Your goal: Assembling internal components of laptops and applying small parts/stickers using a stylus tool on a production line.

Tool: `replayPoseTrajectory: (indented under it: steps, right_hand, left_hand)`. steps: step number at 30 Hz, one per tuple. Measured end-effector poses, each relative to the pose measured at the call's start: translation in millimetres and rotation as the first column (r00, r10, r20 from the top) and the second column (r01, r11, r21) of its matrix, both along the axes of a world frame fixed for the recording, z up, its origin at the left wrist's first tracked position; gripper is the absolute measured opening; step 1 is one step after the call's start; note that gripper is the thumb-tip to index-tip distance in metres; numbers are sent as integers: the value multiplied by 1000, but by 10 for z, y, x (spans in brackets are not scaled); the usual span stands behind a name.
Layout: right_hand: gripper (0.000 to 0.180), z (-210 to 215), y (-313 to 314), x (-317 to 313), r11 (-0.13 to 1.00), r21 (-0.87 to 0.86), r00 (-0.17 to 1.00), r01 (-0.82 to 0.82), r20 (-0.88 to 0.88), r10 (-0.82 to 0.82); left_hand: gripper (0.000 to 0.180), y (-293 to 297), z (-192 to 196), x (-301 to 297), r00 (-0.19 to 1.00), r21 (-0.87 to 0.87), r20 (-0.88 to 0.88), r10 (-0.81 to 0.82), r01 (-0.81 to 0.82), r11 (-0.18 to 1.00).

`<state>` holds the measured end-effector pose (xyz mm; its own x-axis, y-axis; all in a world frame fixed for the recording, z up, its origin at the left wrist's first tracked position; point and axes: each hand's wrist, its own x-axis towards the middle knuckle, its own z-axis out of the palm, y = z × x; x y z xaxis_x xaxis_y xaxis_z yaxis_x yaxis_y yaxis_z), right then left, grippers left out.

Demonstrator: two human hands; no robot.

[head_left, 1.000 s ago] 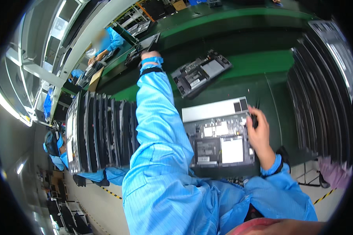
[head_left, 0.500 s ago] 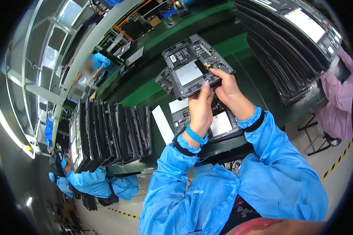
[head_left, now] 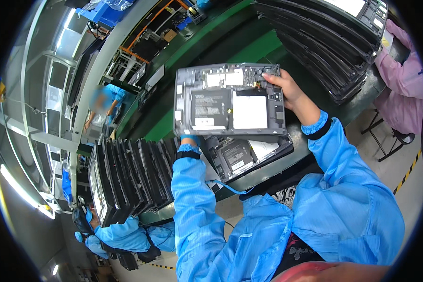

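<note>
Nearest, both blue sleeves rise from the lower edge toward a grey laptop shell (head_left: 230,99) that is lifted clear of the bench, its open inside facing the camera. Its long axis runs left to right across the view, so one hand sits at each end. The right hand (head_left: 289,89) grasps the right short edge, fingers curled over the upper right corner. The left hand (head_left: 189,139) is mostly hidden behind the lower left corner; only the cuff and a little of the hand show, so I cannot tell how it grips, though it seems to support that corner from below. The right hand looks the firmer hold.

Just beneath the shell lies a second open laptop base (head_left: 246,152) on the green bench (head_left: 258,49), partly covered by the raised one. To the left stands a row of dark panels (head_left: 127,178) on edge. Farther right, another stack of dark panels (head_left: 324,47) leans along the bench, beside a person in pink (head_left: 409,80). Beyond the bench, a blue-clad worker (head_left: 105,101) stands.
</note>
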<state>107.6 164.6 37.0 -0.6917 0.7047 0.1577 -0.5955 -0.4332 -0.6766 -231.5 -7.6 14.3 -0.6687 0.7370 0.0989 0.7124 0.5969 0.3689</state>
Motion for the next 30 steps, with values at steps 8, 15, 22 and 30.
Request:
replayPoseTrajectory:
  steps: [8, 15, 22, 30]
  right_hand:
    - [34, -73, 101, -101, 971, 217, 986, -97, -110, 123]
    - [32, -255, 176, -84, 966, 190, 981, -176, -48, 188]
    - [27, -328, 99, -171, 963, 155, 968, -222, 151, 199]
    - [28, -388, 14, -257, 860, 487, 908, -152, 413, -74]
  left_hand:
    - [66, 320, -174, -775, 993, -14, -24, 115, -116, 993]
    - [50, 697, -126, -773, 940, -29, -107, 324, -329, 944]
    - [47, 493, 108, -899, 948, 55, 277, 155, -176, 983]
    - [67, -1251, 468, 1621, 956, -34, 277, 94, -88, 995]
